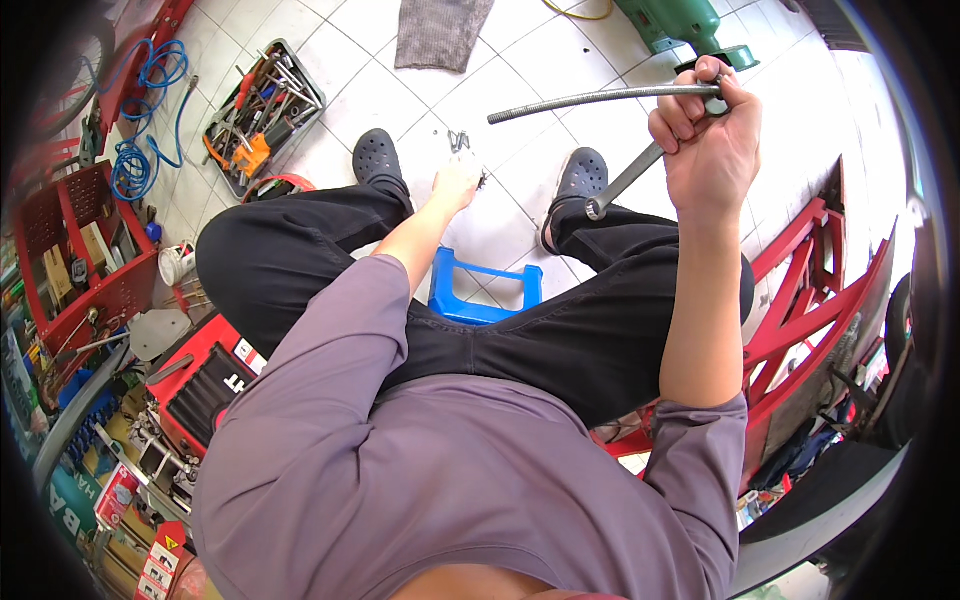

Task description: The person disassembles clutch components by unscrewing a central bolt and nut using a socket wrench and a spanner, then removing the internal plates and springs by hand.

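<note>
My right hand [715, 140] is raised at the right, its fingers wrapped round a combination wrench [632, 178] and a long threaded rod [580, 100]. The rod points left, and the wrench's ring end slants down toward my right shoe. What is at the rod's gripped end is mostly hidden by my fingers. My left hand [458, 178] reaches low between my feet, over the tiled floor. Just beyond its fingertips lie small metal pieces [459, 141]. Something small and dark [482, 182] shows at its right side. Glare blurs the fingers of that hand.
A tray of hand tools [318, 98] lies left of my feet, near a coiled blue hose [150, 165]. A blue plastic stool [445, 290] is under me. Red metal frames [800, 320] stand at the right, a green machine [672, 22] and grey mat [440, 35] ahead.
</note>
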Demonstrator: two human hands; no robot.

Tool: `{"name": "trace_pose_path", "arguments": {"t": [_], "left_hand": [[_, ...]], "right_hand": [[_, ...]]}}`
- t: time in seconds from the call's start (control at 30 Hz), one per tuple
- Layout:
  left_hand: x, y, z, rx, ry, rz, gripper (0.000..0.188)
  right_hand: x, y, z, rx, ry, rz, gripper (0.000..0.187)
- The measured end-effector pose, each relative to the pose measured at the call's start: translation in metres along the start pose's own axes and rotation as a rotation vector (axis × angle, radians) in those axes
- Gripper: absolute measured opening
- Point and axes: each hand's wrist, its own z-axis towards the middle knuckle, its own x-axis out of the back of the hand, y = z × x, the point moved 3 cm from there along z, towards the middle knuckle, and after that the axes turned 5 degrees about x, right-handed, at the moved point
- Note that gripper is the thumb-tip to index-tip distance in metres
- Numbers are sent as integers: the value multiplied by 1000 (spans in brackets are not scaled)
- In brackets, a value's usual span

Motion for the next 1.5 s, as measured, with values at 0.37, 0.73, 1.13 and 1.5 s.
{"name": "trace_pose_path", "arguments": {"t": [0.37, 0.73, 1.13, 1.5], "left_hand": [[32, -15, 6, 34, -32, -215, 89], [319, 36, -28, -360, -7, -1179, 76], [308, 41, -124, -208, -20, -1026, 37], [303, 49, -126, -108, 13, -889, 40]], "right_hand": [[1, 2, -3, -5, 34, -6, 19], [-16, 20, -5, 5, 28, -121, 16], [-16, -8, -6, 248, 1, 4, 30], [-32, -30, -28, 326, -273, 224, 33]]}}
